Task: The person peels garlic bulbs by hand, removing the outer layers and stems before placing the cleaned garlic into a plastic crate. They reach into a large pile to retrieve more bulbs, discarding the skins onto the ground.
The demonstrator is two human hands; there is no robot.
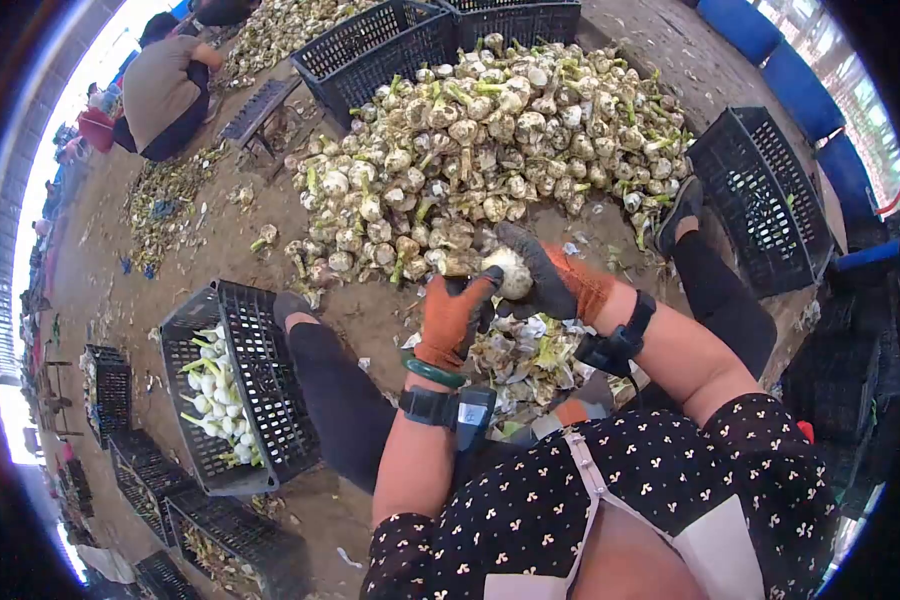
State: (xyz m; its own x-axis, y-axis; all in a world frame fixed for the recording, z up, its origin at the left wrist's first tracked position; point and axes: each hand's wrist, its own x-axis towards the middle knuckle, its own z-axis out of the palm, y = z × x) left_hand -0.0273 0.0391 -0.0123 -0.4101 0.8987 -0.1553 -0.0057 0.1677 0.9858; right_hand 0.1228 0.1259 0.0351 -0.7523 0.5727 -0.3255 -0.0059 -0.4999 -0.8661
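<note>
1. A black garment with small white dots point(530, 500) fills the foreground, with a pale apron strap over it.
2. Beyond the knees lies a broad heap of garlic point(490, 150), knobbly whitish bulbs with green stem stubs, on bare earth.
3. Black plastic lattice crates stand around: one at the left point(270, 380) holds trimmed bulbs, and another at the right point(760, 200) is tipped on its side.
4. A small mound of papery skins and cuttings point(525, 365) sits under the hands.
5. The right hand point(555, 282), in a dark-palmed orange knit glove, wraps closed around the bulb from the right.
6. The left hand point(457, 315), gloved alike, has its fingers curled and pinches the bulb's left side.
7. The garlic bulb point(511, 268), round and pale, is held between both gloves just before the heap. Its stem end is covered, so I cannot tell which way its axis points.
</note>
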